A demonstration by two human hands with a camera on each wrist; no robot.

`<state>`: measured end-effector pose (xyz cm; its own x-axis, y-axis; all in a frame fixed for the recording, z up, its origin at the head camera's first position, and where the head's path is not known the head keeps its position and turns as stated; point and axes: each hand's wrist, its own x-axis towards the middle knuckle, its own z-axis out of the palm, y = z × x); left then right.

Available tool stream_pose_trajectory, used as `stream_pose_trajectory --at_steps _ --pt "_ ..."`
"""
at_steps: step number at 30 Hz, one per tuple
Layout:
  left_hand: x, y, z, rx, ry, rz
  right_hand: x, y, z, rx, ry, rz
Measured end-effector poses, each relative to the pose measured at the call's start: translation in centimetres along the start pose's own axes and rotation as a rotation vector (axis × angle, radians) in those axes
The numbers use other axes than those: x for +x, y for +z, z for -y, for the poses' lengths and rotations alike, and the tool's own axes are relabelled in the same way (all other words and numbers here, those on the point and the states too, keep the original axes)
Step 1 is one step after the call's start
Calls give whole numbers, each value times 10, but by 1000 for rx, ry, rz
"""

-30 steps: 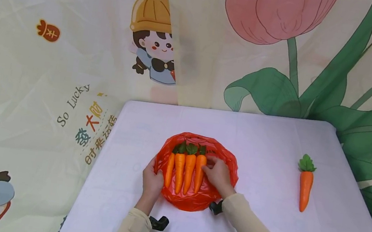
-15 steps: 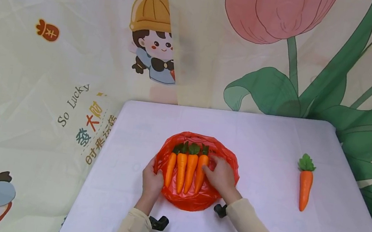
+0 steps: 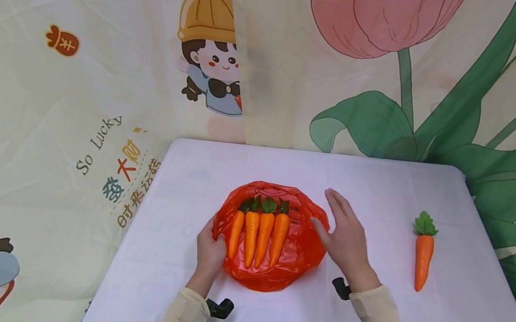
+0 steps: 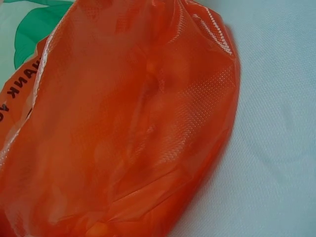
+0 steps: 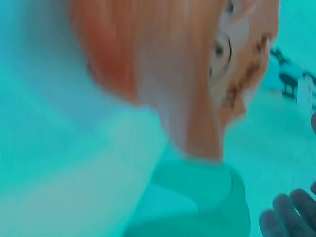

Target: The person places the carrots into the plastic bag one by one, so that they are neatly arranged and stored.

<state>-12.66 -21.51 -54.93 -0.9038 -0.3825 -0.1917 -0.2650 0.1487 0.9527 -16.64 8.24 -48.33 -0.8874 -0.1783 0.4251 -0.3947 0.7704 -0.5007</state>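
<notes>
A red plastic bag (image 3: 304, 253) lies spread open on the table, with several orange carrots (image 3: 264, 239) with green tops side by side in it. My left hand (image 3: 210, 253) holds the bag's left edge, thumb on the near side and the other fingers partly hidden behind the plastic. To the right of the bag is my right hand (image 3: 347, 245), fingers extended and holding nothing, the thumb by the bag's right rim. In the left wrist view the bag (image 4: 123, 108) fills most of the picture. The right wrist view is blurred, with fingertips (image 5: 291, 215) at the lower right.
A single carrot (image 3: 422, 261) with a green top lies at the right on the white table (image 3: 382, 195). Behind the table hangs a printed cloth (image 3: 280, 76) with a tulip and cartoon figures. Black wrist cameras (image 3: 220, 308) sit at both wrists.
My right hand has let go of the rightmost carrot in the bag and moved out to the right, its fingers straightening. My left hand stays on the bag's left edge.
</notes>
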Motion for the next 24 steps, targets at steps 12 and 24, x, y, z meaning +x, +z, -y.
stream_pose_trajectory --at_steps 12,24 --pt "2 0 -1 3 -10 -3 0 -63 -62 -129 256 -176" --pt "5 1 0 8 -28 -9 -25 -92 -132 -99 699 -42"
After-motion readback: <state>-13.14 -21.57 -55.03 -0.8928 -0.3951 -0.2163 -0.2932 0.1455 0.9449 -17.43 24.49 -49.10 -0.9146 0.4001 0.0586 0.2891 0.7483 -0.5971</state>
